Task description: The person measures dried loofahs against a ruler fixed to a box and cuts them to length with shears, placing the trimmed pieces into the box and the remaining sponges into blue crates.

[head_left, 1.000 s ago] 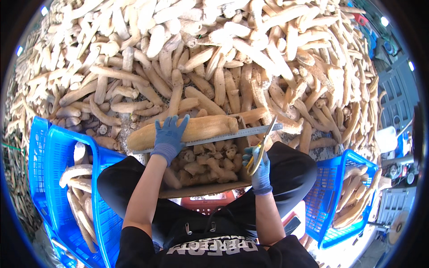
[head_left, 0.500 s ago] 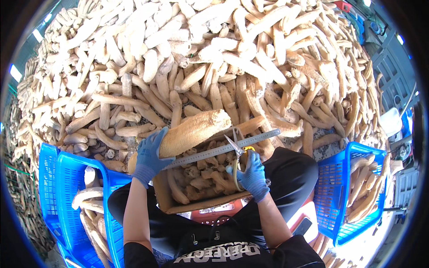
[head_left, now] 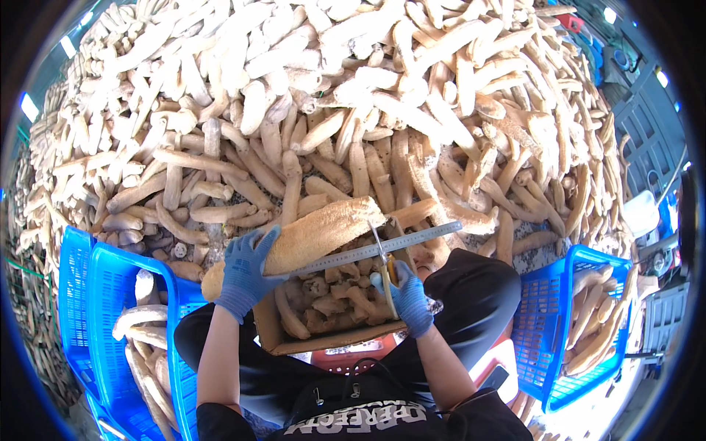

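My left hand [head_left: 248,273], in a blue knit glove, is closed around the near end of a long, thick dried loofah [head_left: 316,234]. The loofah slants up to the right over a cardboard box [head_left: 331,342]. A metal ruler [head_left: 375,248] lies across the box just below it, its left end near my left fingers. My right hand [head_left: 410,301], gloved too, grips yellow-handled scissors [head_left: 382,252]. Their blades point up at the loofah's far right end; whether they touch it I cannot tell. Short loofah offcuts [head_left: 334,294] fill the box between my legs.
A large heap of dried loofahs [head_left: 360,158] spreads ahead and to both sides. Blue plastic baskets [head_left: 134,331] with loofahs stand at my left. Another blue basket [head_left: 540,323] holding loofahs is at my right. A phone [head_left: 494,378] lies beside my right thigh.
The loofah's right end has come down slightly toward the ruler. My right hand has shifted down a little, and the scissors have turned more upright, their blades now at the loofah's end.
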{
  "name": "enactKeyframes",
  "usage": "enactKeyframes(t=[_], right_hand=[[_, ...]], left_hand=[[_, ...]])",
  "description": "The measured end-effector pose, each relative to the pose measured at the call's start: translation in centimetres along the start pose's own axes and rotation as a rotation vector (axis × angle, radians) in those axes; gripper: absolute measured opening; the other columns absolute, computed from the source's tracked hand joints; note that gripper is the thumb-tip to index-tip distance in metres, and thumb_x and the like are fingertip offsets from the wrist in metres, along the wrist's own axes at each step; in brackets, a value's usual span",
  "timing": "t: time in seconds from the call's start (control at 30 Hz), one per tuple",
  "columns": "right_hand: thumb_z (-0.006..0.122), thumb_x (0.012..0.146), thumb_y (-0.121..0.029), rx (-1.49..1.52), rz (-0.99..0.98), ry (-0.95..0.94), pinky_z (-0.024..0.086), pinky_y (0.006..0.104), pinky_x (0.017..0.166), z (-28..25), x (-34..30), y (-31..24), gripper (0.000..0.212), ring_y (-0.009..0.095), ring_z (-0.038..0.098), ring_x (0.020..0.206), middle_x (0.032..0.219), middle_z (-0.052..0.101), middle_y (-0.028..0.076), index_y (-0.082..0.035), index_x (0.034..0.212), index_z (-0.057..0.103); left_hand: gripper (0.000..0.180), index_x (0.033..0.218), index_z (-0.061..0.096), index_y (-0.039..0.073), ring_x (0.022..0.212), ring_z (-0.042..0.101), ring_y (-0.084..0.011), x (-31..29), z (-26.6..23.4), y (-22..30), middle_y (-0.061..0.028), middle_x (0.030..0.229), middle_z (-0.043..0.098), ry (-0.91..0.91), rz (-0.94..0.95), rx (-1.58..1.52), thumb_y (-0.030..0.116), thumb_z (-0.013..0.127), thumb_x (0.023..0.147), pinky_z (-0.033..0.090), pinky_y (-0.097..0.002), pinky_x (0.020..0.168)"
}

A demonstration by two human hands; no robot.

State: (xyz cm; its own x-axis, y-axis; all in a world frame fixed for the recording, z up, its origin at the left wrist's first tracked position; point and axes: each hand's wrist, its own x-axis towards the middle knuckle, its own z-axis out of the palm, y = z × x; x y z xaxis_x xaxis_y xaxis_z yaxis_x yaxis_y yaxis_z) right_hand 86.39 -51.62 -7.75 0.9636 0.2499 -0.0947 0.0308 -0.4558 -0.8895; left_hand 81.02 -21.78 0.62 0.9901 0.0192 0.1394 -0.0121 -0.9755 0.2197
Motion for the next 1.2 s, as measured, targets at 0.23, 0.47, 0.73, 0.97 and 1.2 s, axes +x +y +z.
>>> enactKeyframes(t=[0.23, 0.47, 0.73, 0.97, 1.2], right_hand=[[0.069, 0.077, -0.046, -0.103, -0.068, -0.005, 0.049, 0.0378, 0.078, 4.1, -0.4, 6.1, 0.07, 0.033, 0.06, 0.091, 0.102, 0.057, 0.019, 0.004, 0.121, 0.045], [0.074, 0.07, -0.048, -0.384, -0.028, 0.01, 0.047, 0.0422, 0.082, 3.0, -1.2, 2.8, 0.081, 0.038, 0.056, 0.1, 0.114, 0.051, 0.023, 0.004, 0.124, 0.042], [0.07, 0.072, -0.05, -0.246, -0.044, 0.065, 0.048, 0.0387, 0.064, 1.8, -2.4, 0.6, 0.059, 0.035, 0.058, 0.071, 0.077, 0.059, 0.022, 0.003, 0.092, 0.056], [0.073, 0.076, -0.039, -0.177, -0.128, 0.059, 0.041, 0.0366, 0.048, 1.7, -4.0, 0.7, 0.044, 0.031, 0.048, 0.048, 0.059, 0.052, 0.018, -0.001, 0.072, 0.052], [0.072, 0.071, -0.052, -0.3, 0.021, -0.193, 0.05, 0.0422, 0.071, 0.8, -4.9, 1.7, 0.072, 0.04, 0.061, 0.081, 0.088, 0.059, 0.025, 0.002, 0.112, 0.047]], left_hand=[[0.089, 0.135, 0.042, 0.021, 0.114, 0.045, -0.0334, 0.0, -0.6, -0.7, -0.0131, 0.123, 0.047, -0.111, -0.006, 0.046, 0.032, 0.082, 0.057, 0.034, -0.0448, 0.1], [0.091, 0.136, 0.042, 0.022, 0.114, 0.045, -0.0342, -1.5, -1.7, -1.3, -0.0154, 0.123, 0.047, -0.216, 0.014, 0.059, 0.034, 0.082, 0.055, 0.035, -0.0457, 0.098], [0.085, 0.136, 0.041, 0.024, 0.115, 0.045, -0.0336, -1.6, -1.9, -1.8, -0.0157, 0.121, 0.047, -0.252, 0.018, -0.009, 0.038, 0.078, 0.061, 0.034, -0.0463, 0.099], [0.087, 0.137, 0.04, 0.023, 0.114, 0.045, -0.0316, -1.4, -1.6, -2.4, -0.0131, 0.12, 0.049, -0.299, 0.043, -0.075, 0.037, 0.078, 0.06, 0.034, -0.0452, 0.099], [0.089, 0.137, 0.04, 0.022, 0.112, 0.048, -0.0323, -1.6, -0.8, -2.9, -0.0134, 0.119, 0.05, -0.323, 0.064, -0.096, 0.036, 0.079, 0.059, 0.036, -0.0443, 0.098]])
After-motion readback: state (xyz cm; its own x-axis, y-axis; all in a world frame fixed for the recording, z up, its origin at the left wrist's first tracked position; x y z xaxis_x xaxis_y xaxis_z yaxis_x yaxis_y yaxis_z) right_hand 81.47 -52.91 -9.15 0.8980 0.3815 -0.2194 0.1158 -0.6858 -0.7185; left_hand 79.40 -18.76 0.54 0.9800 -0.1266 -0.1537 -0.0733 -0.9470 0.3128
